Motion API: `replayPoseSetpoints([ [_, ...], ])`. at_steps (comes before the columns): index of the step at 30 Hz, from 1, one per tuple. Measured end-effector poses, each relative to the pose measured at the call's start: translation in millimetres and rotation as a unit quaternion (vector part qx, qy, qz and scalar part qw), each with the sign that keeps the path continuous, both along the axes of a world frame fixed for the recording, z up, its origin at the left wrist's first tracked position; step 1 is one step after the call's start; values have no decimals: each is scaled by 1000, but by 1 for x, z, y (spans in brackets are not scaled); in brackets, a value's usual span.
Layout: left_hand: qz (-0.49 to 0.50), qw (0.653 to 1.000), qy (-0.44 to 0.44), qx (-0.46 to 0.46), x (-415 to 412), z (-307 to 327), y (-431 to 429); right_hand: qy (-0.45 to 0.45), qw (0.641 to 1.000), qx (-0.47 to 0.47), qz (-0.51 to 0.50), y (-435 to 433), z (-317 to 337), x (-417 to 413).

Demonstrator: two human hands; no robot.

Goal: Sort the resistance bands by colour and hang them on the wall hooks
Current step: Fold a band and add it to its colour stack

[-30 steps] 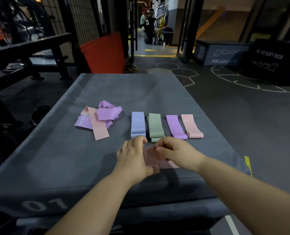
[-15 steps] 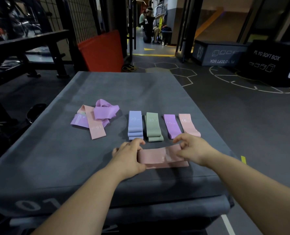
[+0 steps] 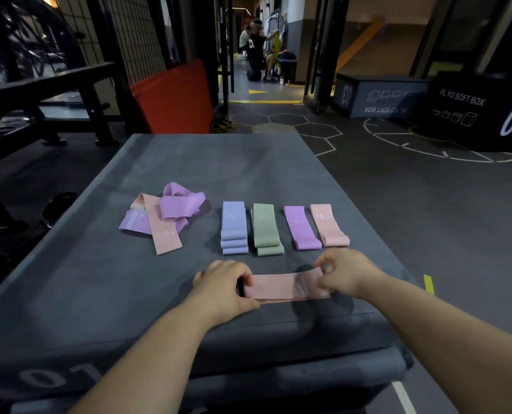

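Pink band (image 3: 284, 286), wider between left hand (image 3: 225, 286) and right hand (image 3: 347, 273) than before

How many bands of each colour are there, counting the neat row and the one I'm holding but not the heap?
Blue bands: 3
Green bands: 2
Purple band: 1
Pink: 2, the row pink band and the held pink band
Total: 8, going by the stacked ends that show.

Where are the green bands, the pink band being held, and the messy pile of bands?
green bands (image 3: 265, 227), head view, on the flat middle of the top band.
held pink band (image 3: 284, 286), head view, on its bare middle stretch.
messy pile (image 3: 183, 203), head view, on the crumpled purple band on top.
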State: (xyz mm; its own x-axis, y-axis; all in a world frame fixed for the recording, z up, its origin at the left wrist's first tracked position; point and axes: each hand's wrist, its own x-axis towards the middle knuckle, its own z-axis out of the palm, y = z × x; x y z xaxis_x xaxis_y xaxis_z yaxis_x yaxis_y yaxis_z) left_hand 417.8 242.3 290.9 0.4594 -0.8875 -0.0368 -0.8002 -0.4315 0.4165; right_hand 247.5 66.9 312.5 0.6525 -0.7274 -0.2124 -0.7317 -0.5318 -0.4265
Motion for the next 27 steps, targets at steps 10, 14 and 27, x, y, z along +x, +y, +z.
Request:
replayPoseSetpoints([
  [10, 14, 1000, -10, -13, -2, -2, -3, 52, 998, -24, -19, 3, 2, 2],
  [14, 40, 999, -13, -21, -2, -2, -3, 60, 998, -10, -17, 2, 2, 2],
  [27, 109, 986, 125, -21, -3, -4, -11, -5, 999, 26, 20, -1, 1, 0],
])
